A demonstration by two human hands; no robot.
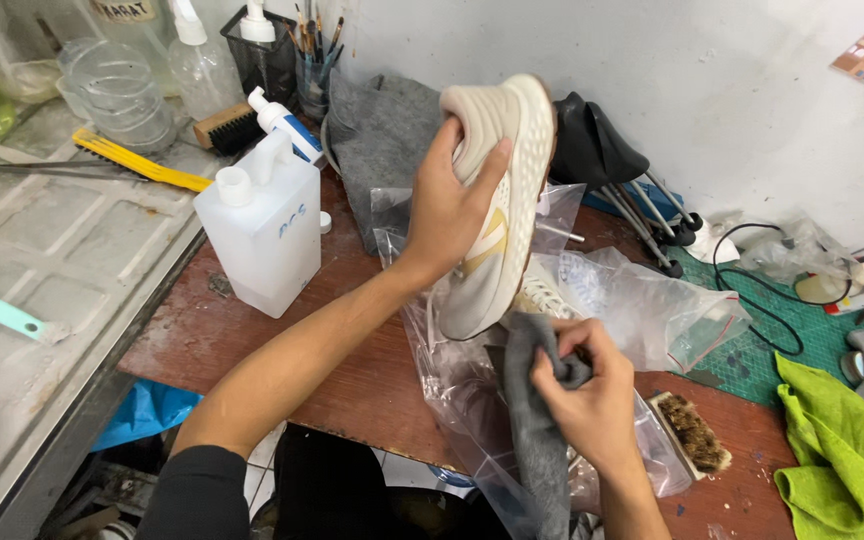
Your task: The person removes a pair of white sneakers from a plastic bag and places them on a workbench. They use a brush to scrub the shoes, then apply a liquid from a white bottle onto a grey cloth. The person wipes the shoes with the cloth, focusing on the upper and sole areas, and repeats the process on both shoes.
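White sneaker [497, 200] gripped in left hand [449, 205] fingers; right hand [592, 395] fingers clutch grey cloth [537, 440].

Sneaker [497, 190]: cream-white, gold side stripe, pale ridged sole. Cloth [537, 420] under it: grey. Jug [264, 225]: translucent white. Long-handled brush [142, 160]: yellow. Rag [837, 455]: lime green. Cutting mat [752, 350]: dark green. Tabletop [352, 380]: worn reddish-brown.

The white-and-gold sneaker [497, 200] has its toe end hidden behind the grey cleaning cloth [537, 420]. The lime-green microfibre cloth [837, 455] is cut off by the picture's lower right edge. A second white shoe [542, 295] shows only partly among clear plastic bags [652, 310].
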